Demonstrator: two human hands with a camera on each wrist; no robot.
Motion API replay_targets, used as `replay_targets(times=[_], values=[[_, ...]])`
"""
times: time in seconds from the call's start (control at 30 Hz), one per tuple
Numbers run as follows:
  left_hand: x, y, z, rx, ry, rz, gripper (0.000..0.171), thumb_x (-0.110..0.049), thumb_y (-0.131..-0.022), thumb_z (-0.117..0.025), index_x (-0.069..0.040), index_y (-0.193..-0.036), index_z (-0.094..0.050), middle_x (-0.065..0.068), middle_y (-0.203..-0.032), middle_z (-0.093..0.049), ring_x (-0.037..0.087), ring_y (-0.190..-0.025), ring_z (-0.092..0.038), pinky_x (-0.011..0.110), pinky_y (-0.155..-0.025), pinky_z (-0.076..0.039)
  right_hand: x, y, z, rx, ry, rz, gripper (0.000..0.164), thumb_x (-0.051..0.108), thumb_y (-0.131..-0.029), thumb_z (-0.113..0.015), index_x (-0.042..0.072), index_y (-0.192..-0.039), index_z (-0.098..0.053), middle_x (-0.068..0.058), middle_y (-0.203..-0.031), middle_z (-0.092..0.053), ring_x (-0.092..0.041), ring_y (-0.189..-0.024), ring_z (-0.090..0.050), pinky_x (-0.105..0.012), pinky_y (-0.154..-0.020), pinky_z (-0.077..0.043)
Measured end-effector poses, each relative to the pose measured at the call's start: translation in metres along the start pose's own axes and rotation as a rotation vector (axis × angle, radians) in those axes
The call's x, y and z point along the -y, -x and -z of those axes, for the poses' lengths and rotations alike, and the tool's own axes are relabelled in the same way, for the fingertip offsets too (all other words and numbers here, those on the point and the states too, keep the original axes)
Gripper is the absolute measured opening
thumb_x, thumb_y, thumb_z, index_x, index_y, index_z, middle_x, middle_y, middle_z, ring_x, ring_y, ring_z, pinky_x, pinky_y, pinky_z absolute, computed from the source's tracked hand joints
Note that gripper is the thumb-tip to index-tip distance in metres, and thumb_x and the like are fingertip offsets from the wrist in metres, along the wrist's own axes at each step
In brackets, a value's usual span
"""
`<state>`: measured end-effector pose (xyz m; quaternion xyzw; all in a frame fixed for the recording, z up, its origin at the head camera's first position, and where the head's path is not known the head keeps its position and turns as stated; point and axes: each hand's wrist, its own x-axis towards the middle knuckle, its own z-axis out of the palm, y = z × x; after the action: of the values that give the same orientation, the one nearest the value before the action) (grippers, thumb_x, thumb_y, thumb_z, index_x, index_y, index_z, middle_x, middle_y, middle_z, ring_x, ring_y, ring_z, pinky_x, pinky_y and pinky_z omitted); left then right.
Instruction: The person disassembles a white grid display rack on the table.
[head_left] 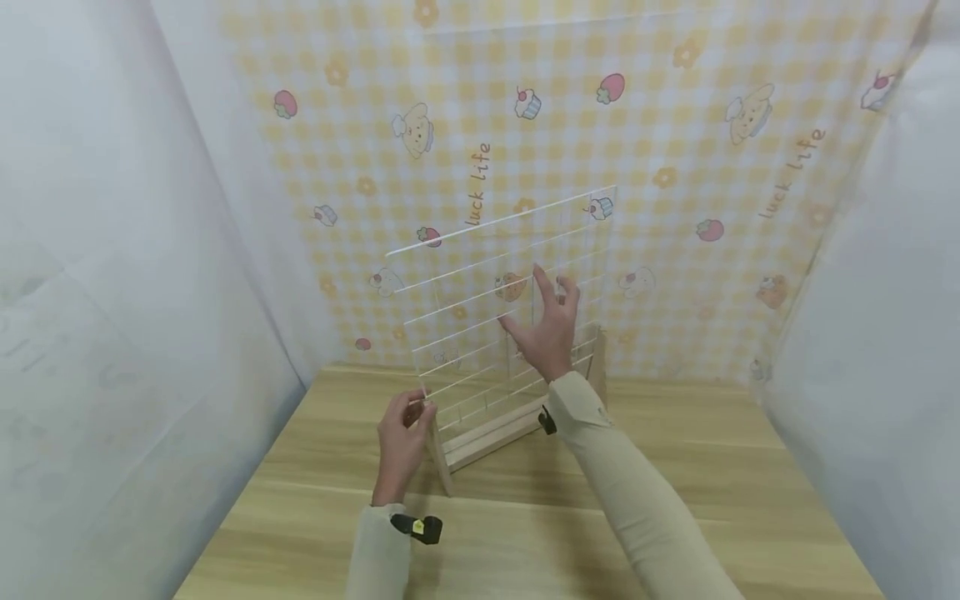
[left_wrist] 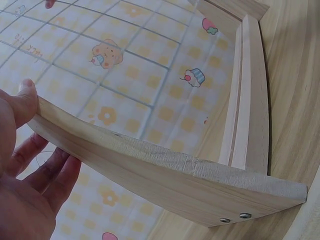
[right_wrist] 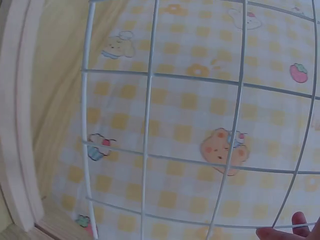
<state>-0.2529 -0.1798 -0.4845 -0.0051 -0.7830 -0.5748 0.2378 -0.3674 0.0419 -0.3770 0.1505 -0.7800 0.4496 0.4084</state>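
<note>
While my left hand (head_left: 401, 442) pinches the wooden frame (left_wrist: 200, 187) (apparently already assembled), my right hand (head_left: 551, 333) spreads wide at the wire grid (right_wrist: 240, 84). Whether fastening remains below it, I cannot tell.

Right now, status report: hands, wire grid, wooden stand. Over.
Left hand grips wooden stand. Right hand holds wire grid, lower edge apart from slotted bar. No obstruction visible.

Yellow checked backdrop (head_left: 570, 142) — wooden tabletop (head_left: 720, 467)
</note>
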Motion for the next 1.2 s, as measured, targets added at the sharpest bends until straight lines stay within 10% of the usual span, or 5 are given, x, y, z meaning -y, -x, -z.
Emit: replay_targets(times=[0.7, 1.2], values=[[0.006, -0.007, 0.005, 0.084, -0.014, -0.009, 0.030, -0.013, -0.095, -0.069, -0.009, -0.125, -0.066, 0.015, -0.121, -0.063, 0.027, -0.109, -0.065, 0.045, -0.104, -0.054, 0.049, -0.071, 0.053, -0.063, 0.008, 0.085, 0.091, 0.028, -0.070, -0.091, 0.015, -0.149, -0.047, -0.027, -0.144, -0.036, -0.039, -0.137, -0.037, -0.049, -0.106, -0.042], [0.007, -0.003, 0.008, 0.117, -0.005, 0.027, 0.034, -0.019, -0.098, -0.066, -0.019, -0.132, -0.064, 0.009, -0.129, -0.067, 0.027, -0.115, -0.064, 0.048, -0.109, -0.050, -0.001, -0.050, 0.110, 0.103, 0.174, -0.025, 0.092, 0.027, -0.066, -0.090, 0.017, -0.148, -0.050, -0.028, -0.141, -0.040, -0.042, -0.127, -0.046, -0.058, -0.103, -0.046]])
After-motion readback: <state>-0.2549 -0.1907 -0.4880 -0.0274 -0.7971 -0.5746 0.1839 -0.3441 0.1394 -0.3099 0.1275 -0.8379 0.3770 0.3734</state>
